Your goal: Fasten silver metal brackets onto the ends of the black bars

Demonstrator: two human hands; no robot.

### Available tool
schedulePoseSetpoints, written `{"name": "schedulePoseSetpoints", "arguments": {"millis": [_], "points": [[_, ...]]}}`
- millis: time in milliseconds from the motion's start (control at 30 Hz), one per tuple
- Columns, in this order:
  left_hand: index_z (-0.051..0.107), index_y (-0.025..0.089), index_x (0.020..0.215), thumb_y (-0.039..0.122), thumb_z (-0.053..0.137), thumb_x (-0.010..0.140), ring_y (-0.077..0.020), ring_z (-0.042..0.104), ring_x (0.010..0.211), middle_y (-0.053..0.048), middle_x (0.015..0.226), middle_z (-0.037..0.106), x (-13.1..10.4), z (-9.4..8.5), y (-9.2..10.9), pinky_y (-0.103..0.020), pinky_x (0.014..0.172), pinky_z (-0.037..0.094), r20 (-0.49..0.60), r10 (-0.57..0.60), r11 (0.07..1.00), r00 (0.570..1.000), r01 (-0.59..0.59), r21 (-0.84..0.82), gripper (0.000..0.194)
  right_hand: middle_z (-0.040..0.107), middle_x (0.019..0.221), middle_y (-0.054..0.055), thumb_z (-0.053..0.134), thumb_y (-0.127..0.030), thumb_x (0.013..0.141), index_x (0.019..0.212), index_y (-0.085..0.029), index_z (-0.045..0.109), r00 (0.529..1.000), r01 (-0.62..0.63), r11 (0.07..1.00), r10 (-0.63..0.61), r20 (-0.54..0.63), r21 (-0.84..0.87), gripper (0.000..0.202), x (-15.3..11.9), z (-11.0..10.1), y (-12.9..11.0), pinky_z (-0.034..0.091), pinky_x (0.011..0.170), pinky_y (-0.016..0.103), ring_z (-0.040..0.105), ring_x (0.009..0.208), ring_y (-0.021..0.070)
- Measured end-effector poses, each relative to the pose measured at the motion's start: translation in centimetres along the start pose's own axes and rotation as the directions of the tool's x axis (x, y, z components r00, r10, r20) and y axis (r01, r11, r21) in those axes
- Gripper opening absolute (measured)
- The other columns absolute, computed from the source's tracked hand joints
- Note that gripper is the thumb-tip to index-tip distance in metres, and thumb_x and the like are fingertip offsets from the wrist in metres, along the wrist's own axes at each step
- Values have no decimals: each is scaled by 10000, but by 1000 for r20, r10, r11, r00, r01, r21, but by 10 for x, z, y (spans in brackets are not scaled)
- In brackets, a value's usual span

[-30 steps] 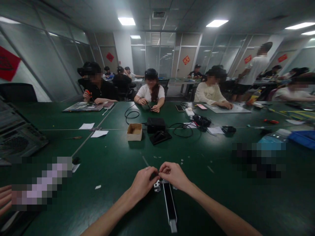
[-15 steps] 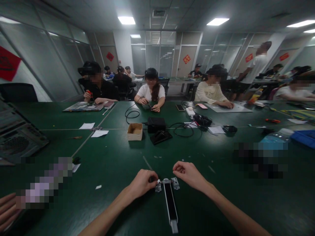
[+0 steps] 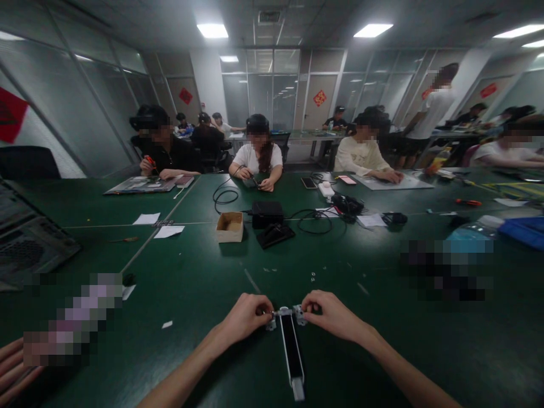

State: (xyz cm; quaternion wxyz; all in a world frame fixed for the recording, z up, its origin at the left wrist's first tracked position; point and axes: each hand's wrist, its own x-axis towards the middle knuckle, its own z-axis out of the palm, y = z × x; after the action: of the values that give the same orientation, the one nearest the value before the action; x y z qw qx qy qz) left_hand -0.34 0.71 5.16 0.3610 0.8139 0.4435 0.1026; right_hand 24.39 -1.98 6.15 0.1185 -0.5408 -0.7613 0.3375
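At a green table, the left hand pinches one end of a bar's crosspiece; the right hand, fingers curled nearly closed, meets the opposite bracket, its grip unclear. The bar lies lengthwise between the forearms, far end angled slightly left, silver tip pointing nearward. A red sign's writing is illegible.

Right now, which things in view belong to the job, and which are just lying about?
Likely in the job:
- left bracket, at left hand
- right bracket, at right hand
- black-faced metal bar between them

Apparently lying about:
- open cardboard box
- white paper scrap
- blue tray
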Motion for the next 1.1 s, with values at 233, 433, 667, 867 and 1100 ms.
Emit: {"name": "schedulePoseSetpoints", "arguments": {"millis": [233, 433, 667, 867, 1100], "points": [[682, 175, 863, 110, 536, 787, -127, 592, 713, 13, 800, 672, -1, -5, 2, -197, 655, 406, 3, 39, 999, 999, -39, 36, 177, 628, 881, 28, 568, -279, 836, 884, -186, 668, 1000, 11, 1000, -11, -25, -1, 144, 2, 0, 4, 404, 686, 261, 546, 798, 156], [671, 187, 880, 171, 537, 848, -151, 564, 801, -18, 886, 632, -2, -6, 1, -223, 700, 409, 7, 83, 992, 997, -83, 99, 139, 627, 894, 29, 564, -305, 845, 892, -184, 666, 1000, 4, 1000, -4, 12, 6, 166, 2, 0, -1, 408, 697, 263, 542, 817, 160], [644, 198, 896, 148, 562, 857, -144, 572, 810, 9, 862, 628, -2, -2, -5, -225, 724, 395, 8, 106, 990, 994, -106, 96, 103, 627, 885, 32, 545, -307, 852, 885, -195, 673, 1000, 22, 999, -22, 18, 23, 174, 5, 3, -2, 416, 675, 264, 547, 801, 164], [645, 198, 886, 142, 569, 858, -140, 582, 797, 16, 851, 638, -2, 1, -5, -214, 716, 395, -4, 102, 989, 995, -101, 107, 99, 619, 874, 30, 538, -327, 859, 890, -192, 673, 999, 34, 999, -35, 15, 39, 193, 9, 7, 2, 416, 649, 256, 548, 779, 157], [636, 194, 885, 130, 580, 848, -140, 597, 802, 18, 854, 654, -3, 4, -4, -211, 730, 403, -41, 116, 990, 992, -112, 87, 92, 619, 846, 28, 538, -317, 855, 878, -190, 670, 998, 61, 997, -61, 6, 38, 184, 11, 10, 3, 421, 679, 263, 550, 780, 158]]}}
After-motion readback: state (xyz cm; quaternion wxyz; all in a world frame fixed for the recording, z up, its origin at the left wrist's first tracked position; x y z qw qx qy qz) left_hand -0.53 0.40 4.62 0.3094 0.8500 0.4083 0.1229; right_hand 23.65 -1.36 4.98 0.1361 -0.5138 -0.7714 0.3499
